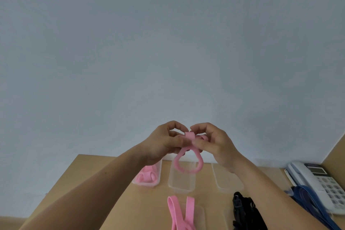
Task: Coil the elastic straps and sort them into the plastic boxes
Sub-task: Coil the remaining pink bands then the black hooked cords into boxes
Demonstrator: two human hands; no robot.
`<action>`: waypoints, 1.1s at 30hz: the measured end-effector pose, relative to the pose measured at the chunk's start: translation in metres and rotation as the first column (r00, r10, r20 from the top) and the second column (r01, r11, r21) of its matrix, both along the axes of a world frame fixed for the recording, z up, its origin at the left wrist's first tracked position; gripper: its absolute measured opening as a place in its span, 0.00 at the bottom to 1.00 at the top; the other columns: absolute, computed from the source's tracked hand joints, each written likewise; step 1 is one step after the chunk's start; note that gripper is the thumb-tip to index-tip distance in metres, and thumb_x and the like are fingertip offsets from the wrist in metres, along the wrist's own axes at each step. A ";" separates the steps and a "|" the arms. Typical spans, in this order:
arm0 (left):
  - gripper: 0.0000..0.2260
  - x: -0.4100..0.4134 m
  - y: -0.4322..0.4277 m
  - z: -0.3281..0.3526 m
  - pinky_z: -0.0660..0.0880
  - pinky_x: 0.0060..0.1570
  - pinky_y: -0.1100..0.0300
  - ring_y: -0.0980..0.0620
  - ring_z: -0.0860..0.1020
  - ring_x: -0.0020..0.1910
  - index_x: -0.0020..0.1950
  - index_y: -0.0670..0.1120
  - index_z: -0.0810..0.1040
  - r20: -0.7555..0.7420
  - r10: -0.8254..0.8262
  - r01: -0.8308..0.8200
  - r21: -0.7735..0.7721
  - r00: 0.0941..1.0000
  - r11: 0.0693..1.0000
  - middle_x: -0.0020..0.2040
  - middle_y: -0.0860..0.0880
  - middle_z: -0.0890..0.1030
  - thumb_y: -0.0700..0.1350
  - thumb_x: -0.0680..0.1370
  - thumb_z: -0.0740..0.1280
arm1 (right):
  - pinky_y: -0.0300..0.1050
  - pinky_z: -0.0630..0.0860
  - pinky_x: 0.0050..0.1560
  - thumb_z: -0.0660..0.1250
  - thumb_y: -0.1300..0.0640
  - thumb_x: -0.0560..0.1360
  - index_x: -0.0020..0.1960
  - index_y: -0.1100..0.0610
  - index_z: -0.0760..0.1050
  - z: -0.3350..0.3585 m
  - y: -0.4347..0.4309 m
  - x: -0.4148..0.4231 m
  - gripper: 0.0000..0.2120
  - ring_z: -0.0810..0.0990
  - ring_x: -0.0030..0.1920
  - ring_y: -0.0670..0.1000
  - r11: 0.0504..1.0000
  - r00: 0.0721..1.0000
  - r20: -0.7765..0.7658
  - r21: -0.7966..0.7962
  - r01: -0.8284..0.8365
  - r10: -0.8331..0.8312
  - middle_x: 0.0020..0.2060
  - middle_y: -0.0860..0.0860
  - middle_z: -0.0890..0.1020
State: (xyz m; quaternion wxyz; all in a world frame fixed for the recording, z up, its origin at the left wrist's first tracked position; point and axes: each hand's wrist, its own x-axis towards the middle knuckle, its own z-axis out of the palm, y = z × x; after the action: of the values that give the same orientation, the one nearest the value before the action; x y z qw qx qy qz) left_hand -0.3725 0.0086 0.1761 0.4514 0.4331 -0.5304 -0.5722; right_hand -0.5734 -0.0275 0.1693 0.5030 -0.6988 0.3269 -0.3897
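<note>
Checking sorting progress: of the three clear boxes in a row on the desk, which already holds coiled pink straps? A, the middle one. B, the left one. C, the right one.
B: coiled pink straps lie inside the left box; the middle box and right box show none.

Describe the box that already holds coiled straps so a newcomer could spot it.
On the wooden table, three clear plastic boxes stand in a row along the far edge. Take the leftmost box, farthest from the telephone. It alone holds pink coils; the middle box and right box show nothing inside.
</note>
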 end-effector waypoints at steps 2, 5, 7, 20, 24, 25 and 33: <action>0.17 0.000 -0.002 -0.001 0.80 0.50 0.52 0.41 0.84 0.47 0.54 0.44 0.77 0.040 0.030 -0.027 -0.073 0.999 0.997 0.51 0.39 0.83 0.40 0.68 0.78 | 0.45 0.80 0.42 0.76 0.49 0.70 0.53 0.55 0.81 0.003 -0.001 0.003 0.15 0.85 0.42 0.55 0.998 1.000 0.007 0.053 0.016 -0.016 0.43 0.54 0.85; 0.14 -0.001 -0.005 -0.004 0.80 0.48 0.54 0.46 0.83 0.44 0.52 0.46 0.78 0.115 0.072 -0.052 -0.167 0.991 0.985 0.54 0.40 0.81 0.36 0.70 0.76 | 0.45 0.80 0.40 0.75 0.50 0.72 0.52 0.55 0.81 0.002 -0.004 0.005 0.12 0.85 0.38 0.54 0.996 0.998 -0.048 0.074 0.042 -0.038 0.42 0.55 0.86; 0.15 0.000 -0.006 -0.006 0.80 0.48 0.55 0.49 0.82 0.42 0.53 0.46 0.78 0.149 0.081 -0.052 -0.185 0.986 0.981 0.55 0.40 0.80 0.35 0.70 0.75 | 0.42 0.80 0.39 0.75 0.54 0.73 0.51 0.54 0.82 -0.001 -0.006 0.005 0.09 0.84 0.36 0.52 0.997 0.996 -0.067 0.052 0.060 -0.056 0.42 0.52 0.85; 0.15 0.004 -0.011 0.002 0.80 0.44 0.54 0.42 0.83 0.42 0.59 0.37 0.77 0.075 -0.074 0.065 0.112 0.994 0.992 0.50 0.40 0.84 0.43 0.76 0.69 | 0.42 0.81 0.47 0.76 0.67 0.68 0.51 0.48 0.80 -0.010 -0.014 0.003 0.17 0.85 0.43 0.51 0.996 0.996 -0.072 -0.070 0.053 -0.058 0.42 0.49 0.85; 0.13 0.002 -0.013 -0.002 0.79 0.44 0.54 0.43 0.82 0.42 0.58 0.38 0.78 0.091 -0.030 0.024 0.073 0.995 0.997 0.48 0.39 0.84 0.42 0.76 0.71 | 0.49 0.80 0.49 0.76 0.66 0.67 0.47 0.46 0.79 -0.011 -0.015 0.003 0.18 0.82 0.41 0.58 0.995 0.995 -0.090 -0.086 0.043 -0.051 0.40 0.48 0.83; 0.13 0.002 -0.014 -0.003 0.79 0.45 0.55 0.43 0.83 0.42 0.58 0.38 0.79 0.093 -0.024 0.019 0.058 0.995 0.998 0.47 0.39 0.84 0.41 0.75 0.72 | 0.48 0.80 0.47 0.76 0.64 0.66 0.47 0.45 0.79 -0.012 -0.015 0.002 0.17 0.80 0.39 0.56 0.996 0.994 -0.095 -0.079 0.038 -0.045 0.39 0.48 0.82; 0.15 -0.001 -0.014 -0.010 0.80 0.47 0.55 0.43 0.84 0.45 0.55 0.41 0.80 0.126 0.029 -0.016 -0.100 0.992 0.995 0.53 0.40 0.83 0.34 0.70 0.75 | 0.43 0.76 0.36 0.73 0.51 0.74 0.50 0.52 0.81 -0.010 -0.018 -0.003 0.07 0.77 0.34 0.51 0.996 0.992 -0.095 0.032 0.087 -0.084 0.39 0.48 0.84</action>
State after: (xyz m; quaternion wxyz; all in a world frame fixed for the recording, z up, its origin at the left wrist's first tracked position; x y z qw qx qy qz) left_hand -0.3734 -0.0052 0.1665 0.4441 0.4517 -0.5807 -0.5113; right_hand -0.5762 -0.0451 0.1591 0.4825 -0.6923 0.3869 -0.3716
